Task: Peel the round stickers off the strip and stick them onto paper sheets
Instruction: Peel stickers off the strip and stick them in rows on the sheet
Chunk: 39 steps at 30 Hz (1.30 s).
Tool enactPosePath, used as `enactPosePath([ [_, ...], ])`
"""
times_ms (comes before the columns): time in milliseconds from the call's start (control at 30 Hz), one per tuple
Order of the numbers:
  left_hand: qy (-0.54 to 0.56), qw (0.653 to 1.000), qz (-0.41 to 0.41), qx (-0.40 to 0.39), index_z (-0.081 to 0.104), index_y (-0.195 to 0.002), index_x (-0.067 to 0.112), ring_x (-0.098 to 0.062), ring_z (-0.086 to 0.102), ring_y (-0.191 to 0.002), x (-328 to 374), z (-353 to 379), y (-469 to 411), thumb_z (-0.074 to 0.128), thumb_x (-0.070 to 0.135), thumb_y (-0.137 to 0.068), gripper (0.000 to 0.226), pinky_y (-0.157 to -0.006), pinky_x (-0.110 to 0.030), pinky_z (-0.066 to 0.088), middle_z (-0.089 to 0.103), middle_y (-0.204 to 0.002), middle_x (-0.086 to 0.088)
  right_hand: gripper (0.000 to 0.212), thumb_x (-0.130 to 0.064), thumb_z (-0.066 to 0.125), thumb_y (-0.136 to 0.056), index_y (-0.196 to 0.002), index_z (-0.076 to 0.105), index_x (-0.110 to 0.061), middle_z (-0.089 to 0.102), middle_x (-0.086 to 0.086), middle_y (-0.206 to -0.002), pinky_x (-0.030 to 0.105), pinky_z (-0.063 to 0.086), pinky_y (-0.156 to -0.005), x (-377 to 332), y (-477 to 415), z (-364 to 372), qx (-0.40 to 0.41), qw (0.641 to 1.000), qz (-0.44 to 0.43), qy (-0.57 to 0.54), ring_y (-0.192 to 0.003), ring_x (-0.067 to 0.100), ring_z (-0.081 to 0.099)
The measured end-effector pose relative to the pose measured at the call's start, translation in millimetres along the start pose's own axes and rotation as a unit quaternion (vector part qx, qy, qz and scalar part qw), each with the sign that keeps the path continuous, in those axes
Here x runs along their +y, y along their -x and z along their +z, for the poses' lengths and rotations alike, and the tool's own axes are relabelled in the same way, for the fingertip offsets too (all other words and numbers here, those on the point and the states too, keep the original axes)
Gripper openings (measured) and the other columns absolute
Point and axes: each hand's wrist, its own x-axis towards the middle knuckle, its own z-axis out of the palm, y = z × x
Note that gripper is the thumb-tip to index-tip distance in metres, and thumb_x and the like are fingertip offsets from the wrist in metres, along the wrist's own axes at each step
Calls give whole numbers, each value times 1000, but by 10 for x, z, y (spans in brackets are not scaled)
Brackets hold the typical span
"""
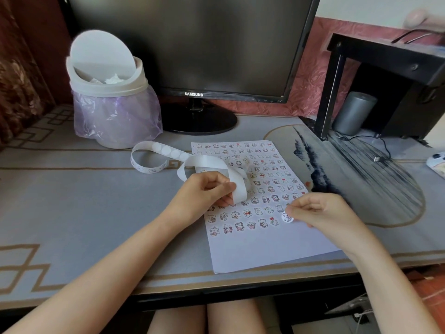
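Note:
A white paper sheet (265, 251) lies on the desk in front of me, most of it covered with rows of small cartoon stickers. My left hand (204, 191) grips a long white backing strip (154, 162) that curls away to the left over the desk. My right hand (317, 210) pinches one round sticker (287, 216) between thumb and fingertips, just above the sheet at the right end of a lower row. The sheet's bottom part is bare.
A white swing-lid bin (108, 92) with a purple bag stands at the back left. A black monitor (192, 44) stands behind the sheet. A black shelf (385, 68) with a grey cylinder (354, 112) and a cable (380, 150) is at the right.

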Motion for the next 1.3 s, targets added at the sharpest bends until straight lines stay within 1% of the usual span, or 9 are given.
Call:
enactPosePath([
  [133, 4, 1000, -3, -3, 62, -73, 11, -11, 65, -66, 3, 0, 8, 60, 13, -91, 18, -71, -18, 54, 68, -65, 1, 8, -6, 75, -75, -71, 71, -12, 71, 2, -66, 5, 38, -49, 1, 3, 19, -1, 1000, -10, -4, -51, -3, 56],
  [300, -2, 1000, -2, -2, 62, -73, 11, -10, 65, -65, 14, 2, 10, 60, 13, -91, 18, -70, -18, 54, 69, -65, 1, 11, -7, 77, -74, -68, 71, -14, 70, 0, -65, 11, 43, -58, 21, -1, 36, 6, 1000, -15, 8, -57, 3, 58],
  [400, 0, 1000, -2, -2, 62, -73, 11, -10, 65, -65, 19, 4, 11, 60, 13, -91, 19, -70, -17, 54, 68, -64, 1, 11, -8, 77, -74, -68, 71, -15, 69, -3, -62, 9, 42, -55, 22, -5, 41, 7, 1000, -17, 13, -55, 1, 56],
  [500, 1, 1000, -2, -2, 62, -73, 10, -10, 65, -65, 23, 5, 14, 60, 13, -91, 18, -70, -17, 54, 69, -65, 1, 11, -8, 78, -73, -68, 71, -15, 69, -2, -63, 17, 44, -61, 33, -1, 43, 9, 1000, -21, 16, -59, 7, 57],
  [600, -2, 1000, -4, -2, 63, -73, 10, -10, 65, -65, 26, 5, 15, 60, 13, -91, 18, -70, -17, 54, 69, -66, 0, 12, -7, 78, -72, -66, 71, -16, 69, -1, -63, 21, 45, -64, 43, 0, 48, 15, 999, -28, 18, -61, 9, 58],
  [733, -5, 1000, -5, 1, 62, -73, 10, -10, 64, -65, 32, 8, 20, 60, 13, -91, 19, -69, -16, 53, 69, -67, -2, 14, -6, 78, -73, -66, 71, -17, 70, 0, -64, 18, 46, -63, 58, 11, 53, 21, 999, -37, 24, -57, 4, 57],
  [867, -7, 1000, -6, -1, 62, -73, 10, -9, 64, -64, 31, 6, 23, 60, 14, -92, 19, -69, -16, 52, 69, -67, -2, 13, -8, 78, -73, -66, 71, -17, 69, 1, -65, 19, 46, -62, 67, 13, 55, 25, 998, -41, 27, -58, 5, 57],
  [1033, -10, 1000, -7, -1, 62, -74, 10, -8, 64, -64, 30, 5, 18, 60, 14, -91, 18, -69, -15, 52, 69, -67, -1, 12, -8, 78, -73, -67, 72, -17, 72, 3, -69, 25, 48, -68, 77, 22, 58, 31, 998, -43, 16, -65, 12, 61],
  [1300, -9, 1000, -5, -1, 63, -73, 10, -9, 64, -64, 31, 2, 25, 60, 14, -91, 18, -69, -15, 52, 70, -67, -2, 13, -7, 78, -73, -67, 72, -18, 72, 1, -69, 28, 50, -73, 77, 29, 60, 30, 999, -43, 9, -66, 12, 63],
])
